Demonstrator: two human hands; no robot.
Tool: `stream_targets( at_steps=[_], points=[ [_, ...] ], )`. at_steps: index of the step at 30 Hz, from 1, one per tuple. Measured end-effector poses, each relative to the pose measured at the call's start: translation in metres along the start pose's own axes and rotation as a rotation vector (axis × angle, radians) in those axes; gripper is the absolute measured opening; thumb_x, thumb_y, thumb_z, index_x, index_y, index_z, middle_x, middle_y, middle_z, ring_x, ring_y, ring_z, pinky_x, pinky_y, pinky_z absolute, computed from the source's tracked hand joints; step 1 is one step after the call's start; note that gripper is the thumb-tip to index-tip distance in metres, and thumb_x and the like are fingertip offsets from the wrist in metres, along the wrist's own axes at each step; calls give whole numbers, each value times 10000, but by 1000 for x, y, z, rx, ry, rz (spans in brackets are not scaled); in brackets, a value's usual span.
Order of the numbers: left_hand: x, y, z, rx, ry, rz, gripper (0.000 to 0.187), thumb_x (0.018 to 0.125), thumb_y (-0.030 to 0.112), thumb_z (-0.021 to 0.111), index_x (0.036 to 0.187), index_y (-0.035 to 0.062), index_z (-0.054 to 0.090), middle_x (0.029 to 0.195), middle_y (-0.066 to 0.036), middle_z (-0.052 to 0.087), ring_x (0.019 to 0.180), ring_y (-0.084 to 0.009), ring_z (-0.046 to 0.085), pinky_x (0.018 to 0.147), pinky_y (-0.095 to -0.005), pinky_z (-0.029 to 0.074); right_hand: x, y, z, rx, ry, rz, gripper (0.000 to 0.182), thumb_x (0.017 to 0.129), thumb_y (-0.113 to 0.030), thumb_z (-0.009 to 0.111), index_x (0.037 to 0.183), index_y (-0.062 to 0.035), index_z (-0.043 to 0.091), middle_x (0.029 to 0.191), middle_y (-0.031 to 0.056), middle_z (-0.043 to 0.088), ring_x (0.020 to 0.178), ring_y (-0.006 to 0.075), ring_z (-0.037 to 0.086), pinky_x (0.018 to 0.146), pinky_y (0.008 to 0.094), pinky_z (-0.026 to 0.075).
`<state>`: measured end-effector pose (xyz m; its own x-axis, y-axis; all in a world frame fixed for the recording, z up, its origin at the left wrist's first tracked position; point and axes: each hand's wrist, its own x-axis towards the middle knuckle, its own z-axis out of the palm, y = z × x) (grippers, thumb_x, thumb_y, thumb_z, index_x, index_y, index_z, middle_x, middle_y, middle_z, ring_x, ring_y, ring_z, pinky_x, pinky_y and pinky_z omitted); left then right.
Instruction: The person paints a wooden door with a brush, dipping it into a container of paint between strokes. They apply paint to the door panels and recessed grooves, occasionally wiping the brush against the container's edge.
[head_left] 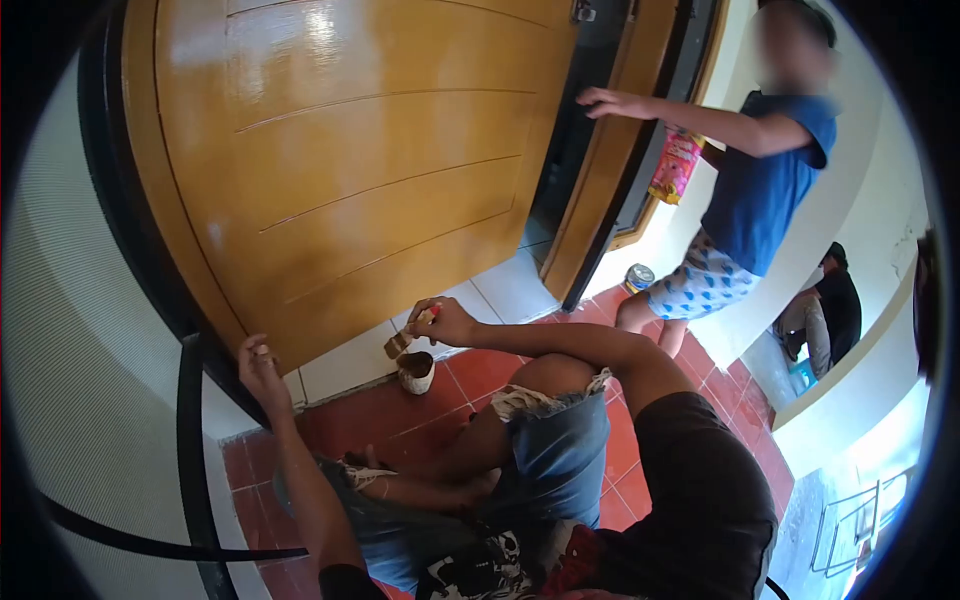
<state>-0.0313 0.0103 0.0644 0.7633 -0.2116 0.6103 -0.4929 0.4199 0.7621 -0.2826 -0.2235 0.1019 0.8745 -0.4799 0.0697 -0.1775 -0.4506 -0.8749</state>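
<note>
My right hand (445,322) is closed around the handle of a paintbrush (398,344), whose bristles point down and left. Just below the bristles, a small pale cup (417,376) with dark contents stands on the red floor tiles by the doorsill. My left hand (264,378) is raised beside the door's lower left corner, its fingers loosely bent and apart, with no object clearly seen in it. In front of me, the glossy orange-brown wooden door (380,160) stands partly open.
At the right, a person in a blue shirt (755,190) reaches toward the door frame (600,170), near a pink packet (677,165). A tin (639,277) stands by that person's feet. Farther back sits another person in dark clothes (838,310). A black strap (190,440) is at the left.
</note>
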Motion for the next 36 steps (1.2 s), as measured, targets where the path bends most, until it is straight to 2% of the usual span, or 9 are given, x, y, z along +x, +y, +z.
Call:
stream_targets(
  at_steps=[6, 8, 15, 17, 20, 28, 30, 36],
  points=[
    [-2, 7, 3, -18, -33, -7, 213, 971, 242, 603, 1006, 32, 615, 796, 36, 490, 703, -63, 435, 613, -224, 343, 4, 2, 5, 38, -59, -50, 218, 876, -204, 719, 936, -5, 655, 831, 97, 698, 663, 126, 656, 543, 256, 538],
    [-1, 11, 4, -89, -32, -13, 218, 974, 246, 598, 1003, 31, 614, 776, 42, 469, 691, -62, 425, 603, -222, 328, 4, -1, 5, 35, -73, -16, 175, 887, -185, 719, 913, -20, 665, 814, 65, 686, 642, 93, 613, 514, 235, 499],
    [0, 12, 2, -74, -51, 25, 247, 983, 279, 583, 990, 33, 607, 748, 38, 438, 663, -61, 404, 583, -227, 313, 2, 4, 7, -13, -93, -25, 180, 875, -194, 736, 886, -24, 678, 764, 49, 679, 606, 90, 612, 507, 235, 502],
    [0, 7, 3, -84, -40, -26, 255, 982, 287, 586, 993, 33, 598, 743, 40, 431, 655, -59, 396, 576, -226, 301, 2, 2, 5, -7, -113, -88, 199, 867, -203, 749, 890, -16, 683, 757, 44, 675, 596, 89, 606, 509, 237, 500],
    [-1, 10, 4, -46, -54, -23, 263, 981, 293, 589, 998, 30, 590, 739, 43, 431, 651, -58, 387, 573, -225, 294, 2, -2, 8, -38, -155, -43, 180, 876, -186, 733, 919, -18, 686, 780, 55, 683, 588, 84, 592, 507, 235, 491],
    [-2, 7, 2, -65, -47, -31, 228, 974, 247, 594, 1000, 21, 586, 760, 45, 448, 665, -52, 401, 577, -222, 307, 1, 1, 2, -13, -96, -11, 182, 874, -180, 722, 909, -6, 681, 791, 57, 691, 590, 84, 596, 500, 230, 489],
    [-4, 4, 2, -49, -40, -21, 222, 971, 238, 597, 1002, 19, 587, 767, 45, 452, 669, -50, 406, 579, -220, 310, 4, 3, 2, -40, -48, -39, 246, 854, -226, 740, 881, 11, 679, 776, 85, 698, 563, 123, 629, 516, 261, 529],
    [-6, 5, 3, -99, -39, -24, 235, 963, 240, 606, 1010, 11, 593, 786, 50, 456, 679, -44, 409, 584, -212, 306, 6, -8, -10, -14, -20, -38, 274, 858, -281, 753, 861, -15, 686, 730, 64, 680, 523, 92, 579, 471, 247, 470]
  ],
)
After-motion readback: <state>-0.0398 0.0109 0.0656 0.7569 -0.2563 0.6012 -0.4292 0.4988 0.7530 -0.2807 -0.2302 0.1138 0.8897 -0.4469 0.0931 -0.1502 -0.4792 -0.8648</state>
